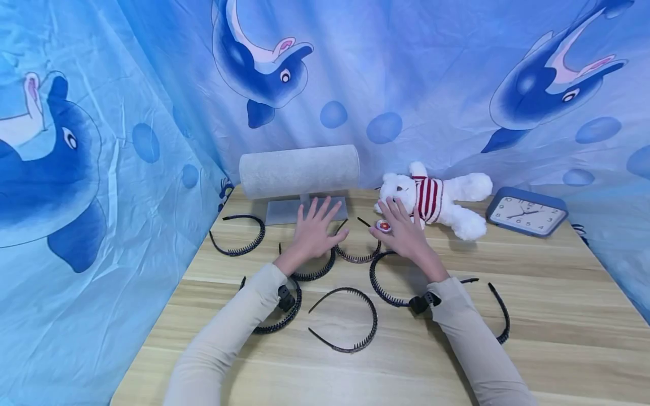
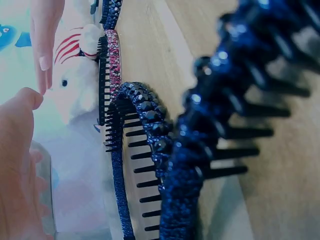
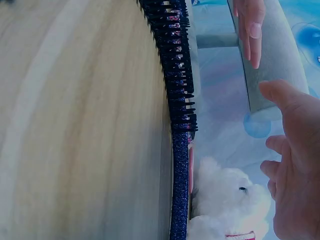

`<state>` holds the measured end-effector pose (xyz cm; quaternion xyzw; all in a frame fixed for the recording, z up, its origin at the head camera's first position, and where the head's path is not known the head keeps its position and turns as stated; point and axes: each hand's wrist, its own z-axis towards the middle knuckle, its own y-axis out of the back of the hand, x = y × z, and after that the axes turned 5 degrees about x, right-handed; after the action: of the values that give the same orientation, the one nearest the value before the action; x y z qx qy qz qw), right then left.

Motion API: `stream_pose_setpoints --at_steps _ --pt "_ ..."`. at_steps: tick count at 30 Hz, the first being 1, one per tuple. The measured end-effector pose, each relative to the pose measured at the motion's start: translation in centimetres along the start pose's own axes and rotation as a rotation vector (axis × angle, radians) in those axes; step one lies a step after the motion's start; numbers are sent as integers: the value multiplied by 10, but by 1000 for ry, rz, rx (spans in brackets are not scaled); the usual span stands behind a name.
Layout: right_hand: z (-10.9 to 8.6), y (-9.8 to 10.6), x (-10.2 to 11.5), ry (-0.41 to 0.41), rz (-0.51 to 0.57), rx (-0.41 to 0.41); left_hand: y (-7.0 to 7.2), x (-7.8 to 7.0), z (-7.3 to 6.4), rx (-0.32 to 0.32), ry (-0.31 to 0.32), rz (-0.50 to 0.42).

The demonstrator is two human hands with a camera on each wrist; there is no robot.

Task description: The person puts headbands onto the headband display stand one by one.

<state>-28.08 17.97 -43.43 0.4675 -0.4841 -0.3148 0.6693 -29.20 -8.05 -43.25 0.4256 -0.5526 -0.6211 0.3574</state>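
Both hands hover over the table with spread, straight fingers, and neither holds anything. In the head view my left hand is in front of a grey padded roll stand, above a dark toothed headband. My right hand is by the white plush bear, partly covering it. Below that hand lies another dark headband. Between the hands sits a headband with pinkish glitter, which the left wrist view shows as a pink band. A blue beaded headband stands near it.
More headbands lie about: one at the left, one at the front middle, one under the left wrist, one by the right forearm. A blue clock stands at the back right. Dolphin-print cloth hangs behind.
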Motion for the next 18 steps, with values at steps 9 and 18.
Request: stream_pose_setpoints --at_steps 9,18 --pt "0 -1 2 0 -4 10 2 0 -4 17 -13 33" --pt "0 13 7 32 -16 16 23 10 -7 -91 -106 47"
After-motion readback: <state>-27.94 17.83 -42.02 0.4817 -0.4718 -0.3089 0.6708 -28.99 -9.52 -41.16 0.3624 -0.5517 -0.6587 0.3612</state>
